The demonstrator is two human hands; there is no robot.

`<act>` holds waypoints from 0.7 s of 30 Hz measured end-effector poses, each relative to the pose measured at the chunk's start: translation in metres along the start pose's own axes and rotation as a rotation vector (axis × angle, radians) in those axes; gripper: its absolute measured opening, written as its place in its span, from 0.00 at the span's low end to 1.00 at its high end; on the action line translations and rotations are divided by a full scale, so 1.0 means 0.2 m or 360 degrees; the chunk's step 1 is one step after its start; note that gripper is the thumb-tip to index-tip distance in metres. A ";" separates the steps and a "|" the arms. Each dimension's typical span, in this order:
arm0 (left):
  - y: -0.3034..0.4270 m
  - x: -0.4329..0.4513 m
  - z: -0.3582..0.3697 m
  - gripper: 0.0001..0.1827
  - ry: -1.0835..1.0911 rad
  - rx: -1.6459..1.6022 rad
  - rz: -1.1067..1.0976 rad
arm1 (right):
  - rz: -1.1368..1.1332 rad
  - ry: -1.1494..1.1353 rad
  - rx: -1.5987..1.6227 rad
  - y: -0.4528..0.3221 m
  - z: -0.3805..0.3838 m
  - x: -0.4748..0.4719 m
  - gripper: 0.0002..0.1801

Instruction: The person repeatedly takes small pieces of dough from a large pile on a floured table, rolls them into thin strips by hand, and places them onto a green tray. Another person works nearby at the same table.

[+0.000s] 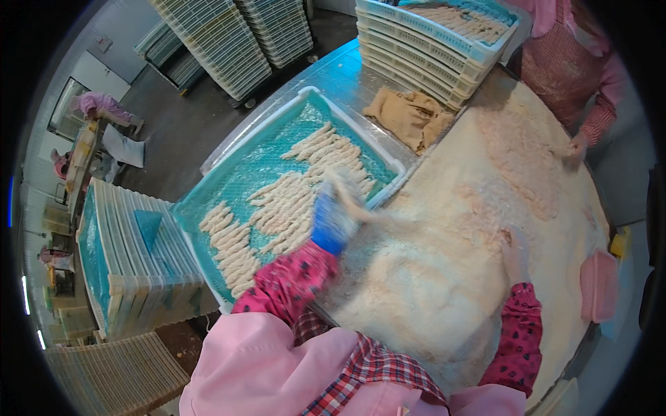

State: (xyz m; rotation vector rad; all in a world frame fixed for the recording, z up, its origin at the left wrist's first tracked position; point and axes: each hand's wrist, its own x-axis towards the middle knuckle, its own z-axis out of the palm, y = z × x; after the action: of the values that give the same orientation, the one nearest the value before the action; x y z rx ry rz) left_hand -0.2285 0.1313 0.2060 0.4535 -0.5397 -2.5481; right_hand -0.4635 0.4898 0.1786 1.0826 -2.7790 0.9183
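Note:
My left hand [338, 208], in a blue glove or cuff and blurred by motion, is over the right side of a tray [239, 151] lined with teal mesh. A pale, coated strip [351, 200] hangs at its fingers. Rows of similar crumb-coated strips [283, 210] lie in the tray. My right hand [514, 252] rests at the lower edge of a patch of raw-looking pieces [489, 208] on the crumb-covered table [416, 291]. Its fingertips touch the pieces; whether they hold one is hard to see.
A tan cloth [411, 117] lies beside stacked trays [416, 62] at the back. A co-worker's hand [576, 148] is at the table's far right edge. A pink basket [598, 286] stands at the right rim. More stacked trays [140, 255] stand on the left.

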 end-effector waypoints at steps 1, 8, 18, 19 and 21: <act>0.16 0.03 -0.05 0.20 0.0193 0.0173 0.0292 | 0.0037 -0.0082 -0.0069 -0.01 -0.01 0.01 0.09; 0.85 0.21 -0.53 0.30 0.0842 0.1504 0.0162 | 0.0079 -0.0110 -0.0261 0.01 -0.01 0.05 0.09; 0.95 0.36 -0.85 0.28 -0.0254 0.2525 -0.0298 | 0.0205 -0.0271 -0.0063 -0.06 -0.08 0.07 0.12; 0.95 0.38 -0.90 0.26 0.0053 0.1955 -0.0360 | 0.0228 -0.0250 -0.0030 -0.05 -0.08 0.06 0.12; 1.00 0.30 -0.78 0.26 0.0613 0.1769 -0.0354 | 0.0252 -0.0211 0.0036 -0.01 -0.10 0.04 0.12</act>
State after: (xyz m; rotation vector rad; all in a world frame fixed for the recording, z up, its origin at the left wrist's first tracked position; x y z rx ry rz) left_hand -0.1345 -0.1053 0.1481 1.3855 -1.7920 -2.0157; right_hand -0.4725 0.4943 0.1974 0.9721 -3.0067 0.9270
